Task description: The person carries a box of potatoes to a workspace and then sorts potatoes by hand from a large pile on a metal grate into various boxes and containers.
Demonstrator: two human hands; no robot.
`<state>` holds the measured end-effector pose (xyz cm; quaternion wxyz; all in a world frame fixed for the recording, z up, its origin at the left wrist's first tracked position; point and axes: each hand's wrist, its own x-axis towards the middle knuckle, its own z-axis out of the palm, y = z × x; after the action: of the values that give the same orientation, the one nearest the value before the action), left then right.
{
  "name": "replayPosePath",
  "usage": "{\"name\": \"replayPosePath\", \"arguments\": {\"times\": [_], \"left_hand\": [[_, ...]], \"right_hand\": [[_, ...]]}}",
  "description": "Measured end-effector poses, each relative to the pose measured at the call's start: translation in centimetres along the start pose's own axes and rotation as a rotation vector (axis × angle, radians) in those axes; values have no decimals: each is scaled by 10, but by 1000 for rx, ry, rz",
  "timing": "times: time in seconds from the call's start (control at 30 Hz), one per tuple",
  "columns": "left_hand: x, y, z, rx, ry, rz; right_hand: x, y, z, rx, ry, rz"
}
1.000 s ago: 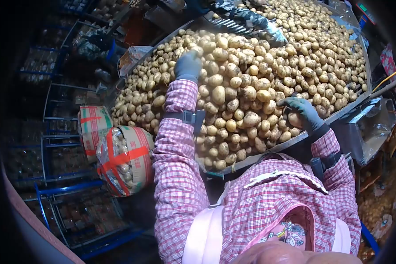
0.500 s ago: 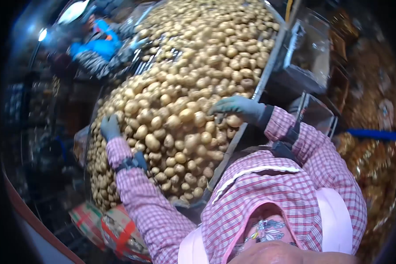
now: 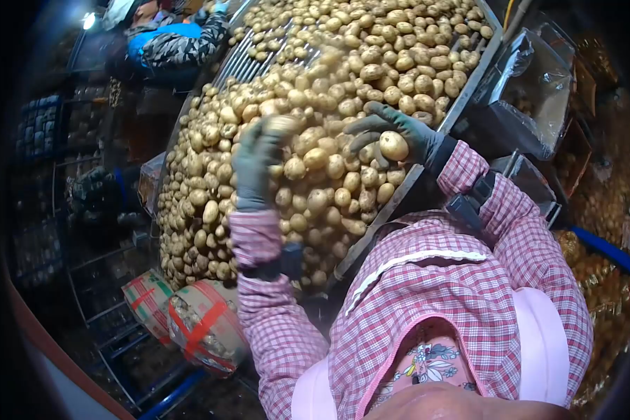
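Yellowish potatoes [image 3: 210,185] lie heaped across a long sorting table with metal side rails. My right hand [image 3: 418,134], in a grey-green glove, has a potato [image 3: 393,145] against its palm, while its index and middle fingers reach out over the heap. Over the middle of the heap is my left hand [image 3: 254,164], in the same kind of glove and blurred by motion. Its fingers curl round a potato [image 3: 283,125], which is blurred too.
Metal rollers [image 3: 259,59] show between potatoes toward the far left. Another person's camouflage sleeve [image 3: 192,45] is at the far left side. A plastic-lined box [image 3: 532,98] stands beyond the right rail [image 3: 469,91]. Taped cartons [image 3: 206,325] sit at lower left.
My left hand has moved right from the left edge to the middle and now has a potato. A potato has come into my right hand. The view has shifted slightly.
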<state>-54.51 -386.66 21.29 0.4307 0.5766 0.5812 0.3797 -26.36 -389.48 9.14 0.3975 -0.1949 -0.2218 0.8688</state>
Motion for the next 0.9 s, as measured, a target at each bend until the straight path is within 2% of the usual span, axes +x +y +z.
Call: {"name": "replayPosePath", "arguments": {"times": [0.03, 0.07, 0.1, 0.13, 0.17, 0.23, 0.27, 0.3, 0.33, 0.37, 0.4, 0.43, 0.47, 0.53, 0.6, 0.67, 0.77, 0.8, 0.83, 0.87, 0.9], "left_hand": [[-5, -8, 33, 16, -138, -39], [-10, -24, 74, 89, -220, 176], [-21, -26, 111, 300, -304, 280], [-32, -17, 141, 506, -270, 294], [-33, -11, 158, 539, -331, 362], [-41, -25, 176, 24, -422, 48], [-46, -32, 179, 71, -315, 185], [-52, -36, 173, 129, -291, 150], [-57, -39, 160, 189, -263, 115], [-59, -43, 147, 249, -234, 80], [-59, -57, 131, 262, -181, 7], [-58, -67, 116, 273, -130, -62], [-58, -55, 109, 262, -62, -117], [-47, -75, 95, 250, 16, -147], [-39, -68, 102, 296, 4, -91], [-26, -48, 119, 352, -30, 14], [9, -46, 139, 401, -58, 90], [23, -43, 148, 415, -75, 88], [41, -42, 158, 427, -89, 93], [58, -49, 165, 495, -93, 140], [73, -48, 175, 478, -100, 100]], "right_hand": [[-6, -3, -4, -17, 12, 29], [-12, -5, -9, -34, 24, 58], [-20, -9, -13, -114, 139, 92], [-28, -13, -26, -163, 73, 71], [-39, -19, -39, -212, 7, 51], [-86, -35, -52, -173, 135, 3], [-114, -49, -66, -294, 217, -88], [-144, -61, -85, -412, 289, -174], [-166, -73, -114, -110, 512, -159], [-188, -92, -143, 71, 431, -213], [-214, -100, -191, 75, 686, -278], [-237, -118, -221, -54, 673, -365], [-249, -142, -217, -186, 834, -386], [-256, -175, -244, -175, 1081, -414], [-265, -197, -341, -633, 1228, -496], [-257, -220, -346, -834, 1156, -494], [-146, -192, -261, -881, 690, -517], [-110, -180, -183, -1056, 791, -225], [-76, -158, -156, -1058, 668, -252], [-37, -130, -183, -1312, 551, -370], [-17, -117, -183, -1400, 503, -268]]}}
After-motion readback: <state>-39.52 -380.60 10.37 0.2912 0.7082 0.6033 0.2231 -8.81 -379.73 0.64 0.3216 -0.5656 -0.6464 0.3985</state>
